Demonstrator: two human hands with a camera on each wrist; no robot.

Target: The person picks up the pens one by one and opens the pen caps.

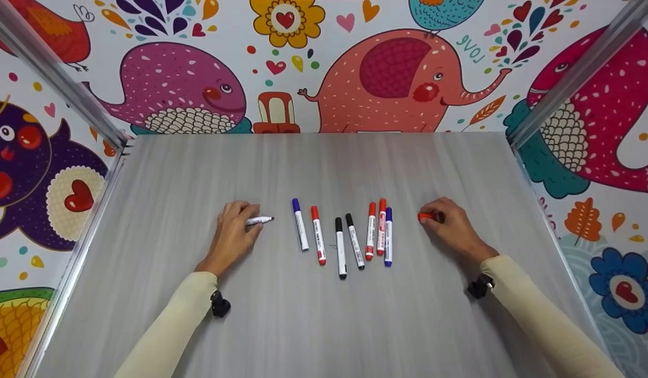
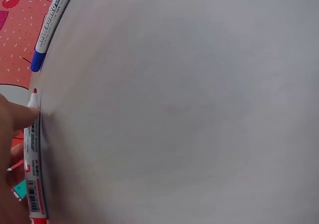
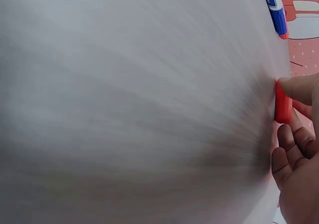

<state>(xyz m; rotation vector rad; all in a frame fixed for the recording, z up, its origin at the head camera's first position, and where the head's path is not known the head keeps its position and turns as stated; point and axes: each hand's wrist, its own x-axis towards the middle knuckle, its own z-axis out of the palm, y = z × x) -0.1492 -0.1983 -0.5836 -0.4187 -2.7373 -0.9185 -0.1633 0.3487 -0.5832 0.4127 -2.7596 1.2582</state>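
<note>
My left hand (image 1: 234, 226) holds an uncapped whiteboard marker (image 2: 33, 154) between thumb and fingers. The marker has a white barrel, a bare red tip and a red end, and in the head view its tip points right. On the other side, my right hand (image 1: 452, 223) pinches a red marker cap (image 3: 283, 102) between thumb and forefinger, low at the tabletop. Nearest the left hand lies a blue-capped marker (image 1: 300, 226); nearest the right, another blue-capped marker (image 1: 389, 239). Part of the held barrel is hidden by the left fingers in the head view.
Between the hands lie a red-capped marker (image 1: 318, 236), two black-capped markers (image 1: 340, 252) and two more red-capped markers (image 1: 371, 233), roughly side by side. The grey table (image 1: 282, 325) is bordered by printed walls (image 1: 303, 68) at the back and sides, with metal posts (image 1: 575, 79) at the corners.
</note>
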